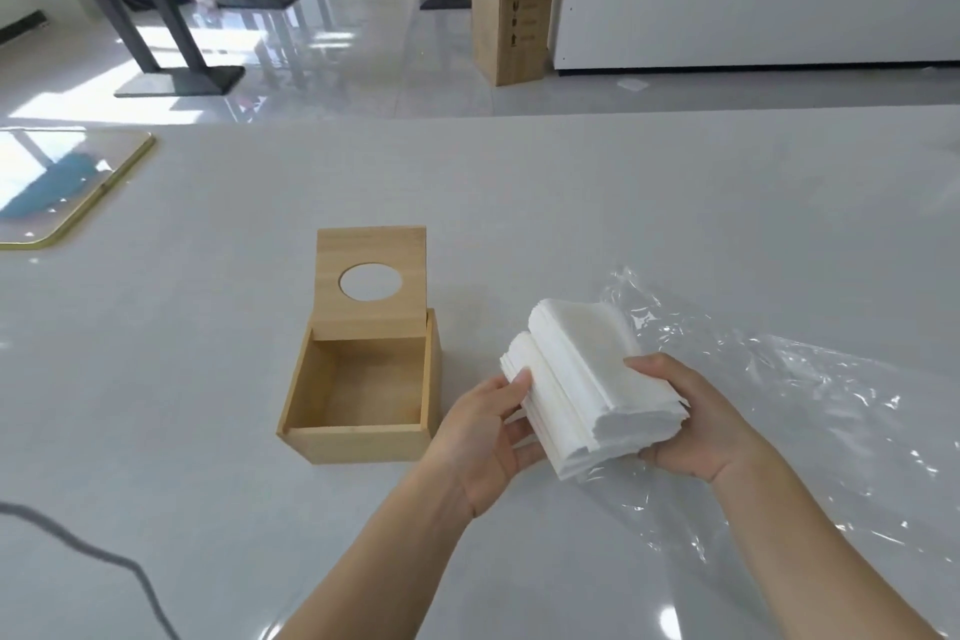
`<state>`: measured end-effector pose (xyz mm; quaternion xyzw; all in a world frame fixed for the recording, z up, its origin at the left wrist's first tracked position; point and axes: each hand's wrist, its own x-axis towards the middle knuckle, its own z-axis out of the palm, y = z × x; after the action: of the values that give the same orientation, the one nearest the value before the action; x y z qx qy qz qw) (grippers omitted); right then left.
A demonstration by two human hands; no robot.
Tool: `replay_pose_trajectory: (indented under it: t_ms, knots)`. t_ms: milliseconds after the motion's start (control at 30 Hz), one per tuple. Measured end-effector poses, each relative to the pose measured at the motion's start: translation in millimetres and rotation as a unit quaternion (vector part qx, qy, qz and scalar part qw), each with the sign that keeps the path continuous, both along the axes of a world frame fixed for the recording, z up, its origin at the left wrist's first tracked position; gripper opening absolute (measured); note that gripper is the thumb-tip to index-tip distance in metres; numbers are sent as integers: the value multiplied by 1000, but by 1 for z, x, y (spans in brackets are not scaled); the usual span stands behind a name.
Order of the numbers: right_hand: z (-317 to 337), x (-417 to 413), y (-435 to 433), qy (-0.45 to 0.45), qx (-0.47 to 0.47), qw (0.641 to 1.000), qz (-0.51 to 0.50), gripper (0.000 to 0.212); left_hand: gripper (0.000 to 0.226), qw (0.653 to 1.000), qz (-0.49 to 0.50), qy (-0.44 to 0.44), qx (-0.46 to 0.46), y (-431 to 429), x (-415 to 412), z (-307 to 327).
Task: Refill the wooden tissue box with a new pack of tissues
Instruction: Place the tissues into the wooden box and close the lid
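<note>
Holding the white stack of folded paper tissues (582,379) between both hands, I keep it above the smooth white table (208,431), just to the right of the square light-wood tissue box (358,442). My left hand (483,437) is closed on the near left side of the stack, thumb on top and fingers below; my right hand (691,426) is closed on the near right corner in the same way. The stack bends in the middle, so it makes two humps, and its long axis runs away from me and a little to the left.

The box stands open and I see nothing inside it. Its wooden lid with the round hole (371,276) is raised at the far side, so the opening looks up at me. The opening lies to the left of the stack and a little lower, and my left hand is the nearer one; its wrist is almost beside the right wall of the box.

I judge that the next move is short and goes to the left, and the bent stack must stay folded to fit between the walls.

The clear crumpled plastic wrapper (779,379) lies empty on the table under and behind my right hand
</note>
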<state>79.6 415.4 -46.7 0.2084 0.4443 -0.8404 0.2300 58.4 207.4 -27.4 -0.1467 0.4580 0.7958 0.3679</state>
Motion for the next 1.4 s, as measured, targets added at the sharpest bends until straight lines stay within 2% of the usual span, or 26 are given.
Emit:
replay_pose_trajectory:
  t_ms: [133, 267, 500, 733, 833, 933, 1000, 1133, 1233, 1300, 1400]
  knots:
    - [-8, 5, -3, -6, -11, 1000, -19, 44, 15, 999, 3, 25, -28, 1, 1, 0]
    - [-14, 10, -5, -6, -12, 1000, -16, 45, 37, 998, -2, 48, -43, 4, 2, 1]
    - [-15, 13, -10, -1, -21, 1000, 0, 49, 37, 999, 8, 19, -35, 6, 2, -2]
    - [-16, 14, -13, 12, -56, 998, -15, 43, 34, 1000, 19, -17, -16, 7, 0, -8]
    - [-19, 14, -14, 19, -80, 996, -31, 41, 39, 999, 33, -23, -7, 9, -1, -7]
    - [-20, 14, -13, 19, -88, 995, -41, 42, 54, 995, 85, -19, -40, 10, 0, -10]
    - [-21, 14, -13, 22, -78, 996, -32, 48, 58, 992, 95, 37, -80, 11, 1, -12]
    - [-23, 14, -14, 26, -63, 998, -14, 49, 21, 957, 60, 179, -222, 12, 2, -10]
    - [-24, 14, -14, 22, -52, 998, -11, 51, 15, 925, 25, 226, -306, 12, 0, -9]
    - [-25, 14, -14, 22, -50, 998, -8, 50, 20, 917, 13, 228, -327, 11, -2, -5]
    - [-24, 13, -12, 27, -11, 999, 13, 42, 25, 947, -10, 157, -279, 7, -5, 4]
